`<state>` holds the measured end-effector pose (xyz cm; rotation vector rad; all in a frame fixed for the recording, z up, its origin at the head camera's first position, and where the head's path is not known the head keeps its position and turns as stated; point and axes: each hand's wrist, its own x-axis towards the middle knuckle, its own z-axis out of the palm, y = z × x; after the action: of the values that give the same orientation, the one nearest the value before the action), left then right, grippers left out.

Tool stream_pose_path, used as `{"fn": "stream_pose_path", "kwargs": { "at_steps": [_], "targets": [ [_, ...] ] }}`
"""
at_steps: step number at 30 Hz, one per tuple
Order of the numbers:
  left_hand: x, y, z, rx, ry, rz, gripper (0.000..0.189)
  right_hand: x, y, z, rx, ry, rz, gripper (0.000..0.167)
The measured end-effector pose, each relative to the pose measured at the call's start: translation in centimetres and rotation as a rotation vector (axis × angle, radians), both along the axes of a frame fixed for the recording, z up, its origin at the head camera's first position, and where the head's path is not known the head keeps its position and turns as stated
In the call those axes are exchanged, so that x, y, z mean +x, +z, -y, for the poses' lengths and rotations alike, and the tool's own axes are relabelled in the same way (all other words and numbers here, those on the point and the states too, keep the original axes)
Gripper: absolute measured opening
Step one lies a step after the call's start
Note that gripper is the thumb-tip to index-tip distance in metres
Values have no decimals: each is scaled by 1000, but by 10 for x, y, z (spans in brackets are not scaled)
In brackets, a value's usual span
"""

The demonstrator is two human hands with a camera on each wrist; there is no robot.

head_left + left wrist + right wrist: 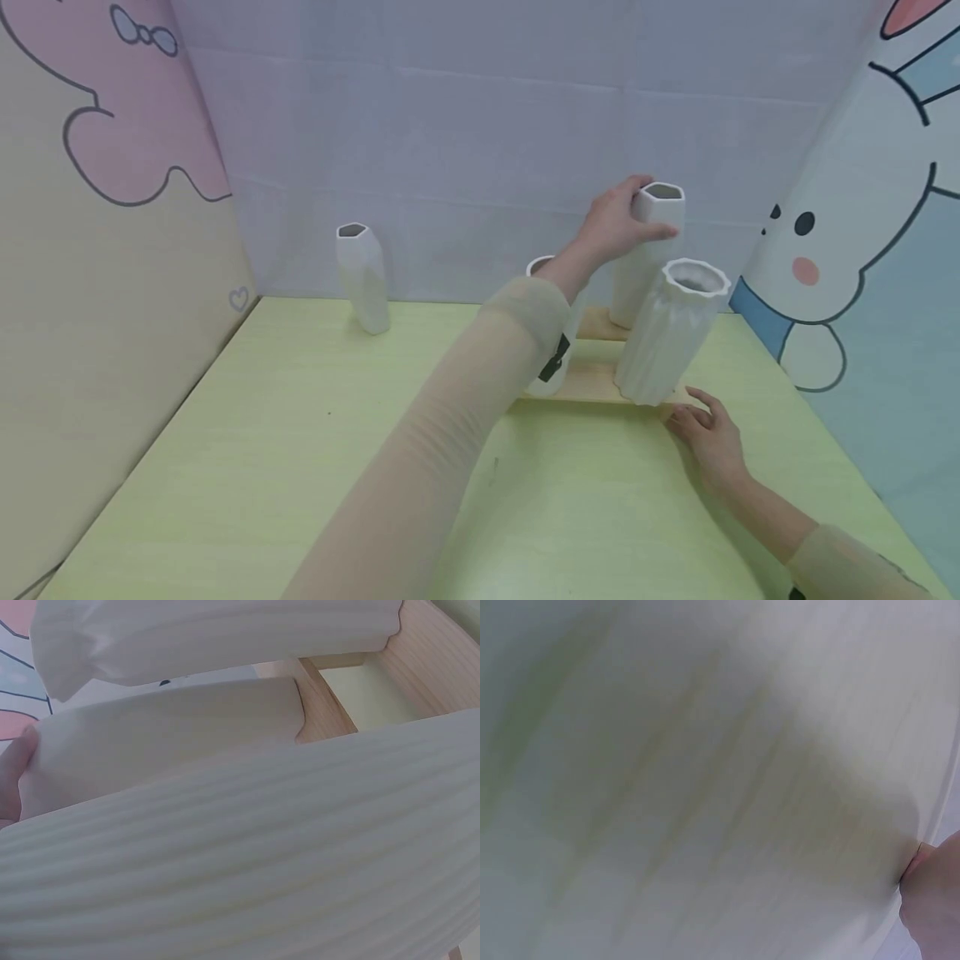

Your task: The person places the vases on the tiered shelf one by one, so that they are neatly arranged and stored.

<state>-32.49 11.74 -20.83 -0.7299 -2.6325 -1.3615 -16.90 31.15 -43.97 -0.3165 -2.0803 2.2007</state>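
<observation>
My left hand (613, 223) grips a tall white faceted vase (630, 292) near its top, thumb across the front. This vase stands at the back slat of a low wooden rack (592, 385). In front of it, a white pleated vase (660, 350) with a wavy rim leans to the right on the front slat. A ribbed white vase (262, 847) fills much of the left wrist view; in the head view my left sleeve covers most of it. My right hand (716, 442) holds the rack's front right corner between thumb and fingers.
Another white faceted vase (365, 279) stands apart at the back left of the pale green table (300, 467). A grey-lilac cloth (450, 150) hangs behind the table. Cartoon-printed panels (825, 250) flank both sides.
</observation>
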Motion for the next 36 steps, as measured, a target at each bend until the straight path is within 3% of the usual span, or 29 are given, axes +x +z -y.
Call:
{"fn": "stream_pose_path", "kwargs": {
  "at_steps": [10, 16, 32, 36],
  "targets": [
    [2, 2, -3, -52, -29, -19, 75, 0, -2, -1, 10, 9, -30, 42],
    [4, 2, -5, -3, -11, 43, 71, -1, -3, -2, 24, 7, -12, 37],
    [2, -2, -4, 58, -29, 68, 67, 0, -1, -1, 7, 9, -8, 39],
    [3, -1, -4, 93, -30, 107, 67, 0, -2, -2, 12, 13, -8, 41]
  ]
}}
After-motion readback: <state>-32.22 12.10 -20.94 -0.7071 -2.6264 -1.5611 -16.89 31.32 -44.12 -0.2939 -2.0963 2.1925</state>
